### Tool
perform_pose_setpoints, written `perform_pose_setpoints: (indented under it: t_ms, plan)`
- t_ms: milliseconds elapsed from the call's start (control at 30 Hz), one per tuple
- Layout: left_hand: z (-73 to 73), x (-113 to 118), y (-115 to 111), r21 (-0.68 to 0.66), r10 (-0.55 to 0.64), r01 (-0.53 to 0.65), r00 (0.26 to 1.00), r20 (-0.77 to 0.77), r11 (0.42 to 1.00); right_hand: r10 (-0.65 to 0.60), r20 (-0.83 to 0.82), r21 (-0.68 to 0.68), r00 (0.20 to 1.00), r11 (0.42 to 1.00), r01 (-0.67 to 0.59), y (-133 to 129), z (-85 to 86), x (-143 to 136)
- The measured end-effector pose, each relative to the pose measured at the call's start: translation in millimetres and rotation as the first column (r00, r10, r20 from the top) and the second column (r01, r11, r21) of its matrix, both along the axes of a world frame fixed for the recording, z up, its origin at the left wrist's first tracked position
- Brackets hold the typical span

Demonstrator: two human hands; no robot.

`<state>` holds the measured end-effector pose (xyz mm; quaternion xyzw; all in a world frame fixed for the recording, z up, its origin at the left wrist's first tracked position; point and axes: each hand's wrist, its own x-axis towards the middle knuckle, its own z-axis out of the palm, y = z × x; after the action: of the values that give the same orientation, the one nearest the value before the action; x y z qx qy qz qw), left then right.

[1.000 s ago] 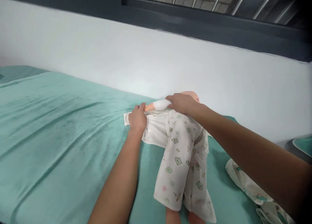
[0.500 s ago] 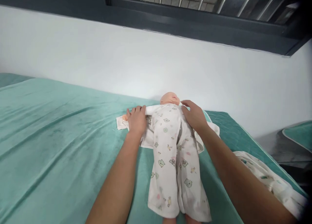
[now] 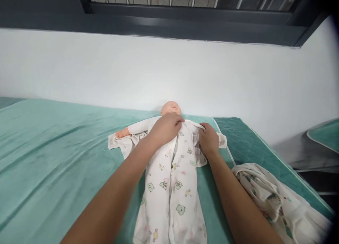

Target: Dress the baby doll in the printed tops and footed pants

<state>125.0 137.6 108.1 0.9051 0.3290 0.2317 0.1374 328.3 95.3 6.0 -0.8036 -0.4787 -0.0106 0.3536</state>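
Observation:
A baby doll (image 3: 171, 108) lies on its back in the head view, head toward the wall. It wears a white long-sleeved top, with a white romper (image 3: 161, 187) printed with green bears over its chest and legs. My left hand (image 3: 166, 129) is over the upper chest, fingers closed at the romper's edge near the neck; what lies beneath the palm is hidden. My right hand (image 3: 209, 139) grips the doll's white sleeve (image 3: 194, 125) on the right side. The other doll arm (image 3: 122, 132) stretches left over a spread romper sleeve (image 3: 113, 141).
Green sheeting (image 3: 66, 159) with wrinkles covers the bed. A crumpled patterned cloth (image 3: 278, 201) lies by my right forearm. Behind the doll rises a white wall (image 3: 106, 70), below a dark window frame (image 3: 169, 23) with metal bars.
My left hand has moved from the doll's left-side arm to the upper chest. My right hand has shifted from the shoulder out along the sleeve. The view has turned slightly.

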Motion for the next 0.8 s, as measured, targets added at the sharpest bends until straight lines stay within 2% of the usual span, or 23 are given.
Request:
perform_pose_setpoints:
  t_ms: [33,100,133,233,333,433,500,567,733,800]
  plan:
    - [5.5,16.7,2.4,-0.01,-0.019,0.018,0.986,-0.164,1.0,0.002,0.001,-0.009,1.0,1.0,-0.002,0.5,-0.2,0.0]
    - [11.9,49.7,8.5,-0.037,-0.026,0.009,0.873,-0.487,0.999,-0.015,-0.004,-0.034,1.0,0.999,0.015,1.3,-0.7,-1.6]
    - [12.4,64.9,11.7,-0.046,-0.037,0.014,0.83,-0.557,0.999,-0.027,-0.012,-0.045,1.0,0.999,0.027,1.5,-0.8,-2.6]
    - [3.7,101.2,20.4,-0.025,-0.047,0.041,0.776,-0.629,0.999,-0.033,-0.046,-0.069,0.998,0.997,0.03,1.7,-1.0,-4.1]
    - [-13.7,122.1,28.1,-0.002,-0.03,0.038,0.741,-0.67,0.999,-0.007,-0.065,-0.083,0.998,0.997,0.002,1.6,-0.5,-4.0]
    - [-28.1,131.9,33.9,-0.021,-0.026,0.016,0.688,-0.726,1.0,0.008,-0.055,-0.093,0.998,0.996,-0.013,2.2,0.5,-4.0]
    - [-30.8,134.2,35.8,-0.014,-0.015,0.007,0.666,-0.746,1.0,-0.006,-0.048,-0.098,0.999,0.995,0.002,2.8,1.4,-3.7]
    - [-26.5,133.6,36.4,0.0,-0.005,0.008,0.65,-0.76,1.0,-0.028,-0.061,-0.096,0.998,0.995,0.022,2.5,2.6,-2.2]
    - [-3.9,125.7,38.0,0.012,-0.009,0.031,0.593,-0.805,0.999,-0.107,-0.123,-0.087,0.987,0.991,0.097,-2.5,6.6,3.6]
    - [-2.6,124.7,38.3,0.023,0.003,0.027,0.579,-0.816,0.999,-0.118,-0.144,-0.09,0.983,0.99,0.106,-4.4,7.6,3.8]
